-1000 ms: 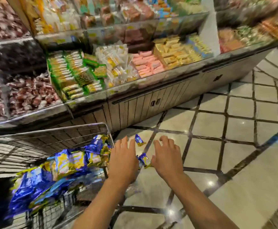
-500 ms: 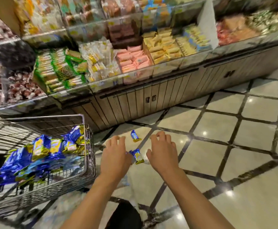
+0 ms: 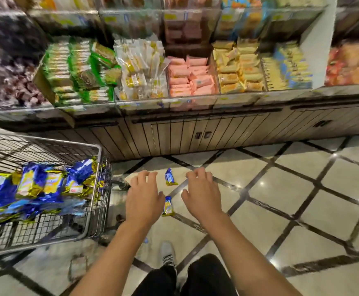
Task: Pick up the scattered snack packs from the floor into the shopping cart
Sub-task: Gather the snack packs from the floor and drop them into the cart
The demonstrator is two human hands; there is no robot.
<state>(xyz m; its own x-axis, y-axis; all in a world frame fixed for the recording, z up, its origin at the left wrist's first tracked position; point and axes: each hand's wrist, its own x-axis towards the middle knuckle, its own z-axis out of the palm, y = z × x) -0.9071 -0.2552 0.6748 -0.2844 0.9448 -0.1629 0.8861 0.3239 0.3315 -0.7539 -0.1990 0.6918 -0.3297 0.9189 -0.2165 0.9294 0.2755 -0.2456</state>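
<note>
Two small blue-and-gold foil snack packs lie on the glossy marble-tile floor [image 3: 302, 189], centre frame in the head view, the only view we have. The farther snack pack [image 3: 169, 176] sits just above centre; the nearer snack pack [image 3: 168, 206] lies a little below it, right in the gap between the two hands. Neither is being touched.

Left hand [image 3: 143, 199], palm down, fingers loosely bent, holding nothing. Right hand [image 3: 202, 197], same story: fingers relaxed and slightly curled, nothing in it. Both hover over the floor with the nearer pack flanked on each side, the left thumb side just beside it.

Over at the left of the frame, the grey wire shopping cart [image 3: 100, 189] is already carrying a heap of matching blue-and-gold packs [image 3: 35, 184]. Across the top, blurred display bins of wrapped snacks [image 3: 191, 75] above a wood-panelled cabinet base [image 3: 195, 135]. At the bottom edge, dark trouser legs and a shoe [image 3: 167, 252].

Now, the handling. These packs look very light, with thin crinkly wrappers: soft, easily crushed and probably slick against that polished tile, so a poke from the side could skate one away. The best bet looks like a pinch across the middle of the short sides, thumb one side and fingers the other, or a pinch on a crimped end seal. No squeeze is needed. The cart rim is near on the left, so the left hand looks better placed for the drop.
</note>
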